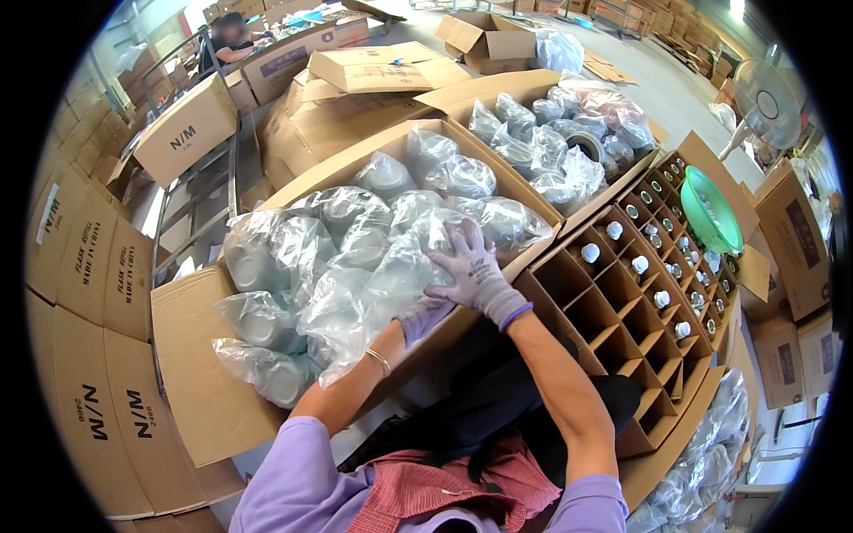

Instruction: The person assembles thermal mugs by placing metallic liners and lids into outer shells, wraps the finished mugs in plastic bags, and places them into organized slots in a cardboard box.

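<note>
A large open cardboard box (191,355) in front of me is filled with clear plastic bags (346,266), each around a rounded, translucent item whose exact kind I cannot make out. My right hand (471,277), in a pale glove with a purple cuff, lies on a bagged item at the box's near right side, fingers spread. Beside it, lower and to the left, is my left hand (423,320), gloved too. Its fingers are hidden by plastic and by my right hand. To the right stands a divided carton (613,306) with several white-capped bottles in its cells.
A green basin (711,210) with small pale pieces rests on the divided carton's far side. Behind is another box of bagged items (542,147). Stacked cartons (80,373) line the left, near a metal cart (200,195). A fan (766,102) and a distant person (229,44) are farther off.
</note>
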`<action>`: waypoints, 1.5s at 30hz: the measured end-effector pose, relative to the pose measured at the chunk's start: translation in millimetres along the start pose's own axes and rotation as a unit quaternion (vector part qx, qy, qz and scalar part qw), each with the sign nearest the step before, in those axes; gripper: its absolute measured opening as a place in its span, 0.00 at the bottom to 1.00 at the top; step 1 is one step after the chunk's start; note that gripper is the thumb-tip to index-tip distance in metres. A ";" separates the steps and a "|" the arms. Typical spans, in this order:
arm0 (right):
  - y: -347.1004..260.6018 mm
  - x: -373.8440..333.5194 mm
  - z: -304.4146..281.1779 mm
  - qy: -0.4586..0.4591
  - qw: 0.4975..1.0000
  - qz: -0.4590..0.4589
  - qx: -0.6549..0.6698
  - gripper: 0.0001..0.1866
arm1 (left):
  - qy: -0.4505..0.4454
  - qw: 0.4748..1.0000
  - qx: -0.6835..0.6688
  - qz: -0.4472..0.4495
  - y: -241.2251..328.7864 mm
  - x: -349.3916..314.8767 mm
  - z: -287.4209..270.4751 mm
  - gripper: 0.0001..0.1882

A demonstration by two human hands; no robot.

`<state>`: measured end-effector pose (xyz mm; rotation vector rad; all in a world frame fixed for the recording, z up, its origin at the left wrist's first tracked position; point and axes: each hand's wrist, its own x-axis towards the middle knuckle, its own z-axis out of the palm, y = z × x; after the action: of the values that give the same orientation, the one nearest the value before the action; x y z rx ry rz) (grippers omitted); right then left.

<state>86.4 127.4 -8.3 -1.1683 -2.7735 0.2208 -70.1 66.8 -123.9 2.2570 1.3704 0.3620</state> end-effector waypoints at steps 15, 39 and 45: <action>-7.7 -30.4 24.7 -0.056 0.997 0.046 0.036 0.38 | -0.048 0.962 0.170 -0.206 2.8 -140.8 -84.6 0.34; -30.2 -58.8 35.8 0.023 0.999 0.031 -0.002 0.28 | 0.025 0.938 0.095 -0.333 -138.9 122.2 4.8 0.16; -9.8 -23.8 5.2 0.271 0.962 0.043 -0.001 0.23 | -0.004 0.930 0.039 -0.365 -95.8 124.4 6.6 0.21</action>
<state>95.2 103.2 -12.9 -1.1408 -2.2479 -0.0858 -82.0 212.5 -181.7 1.6241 2.1082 0.0396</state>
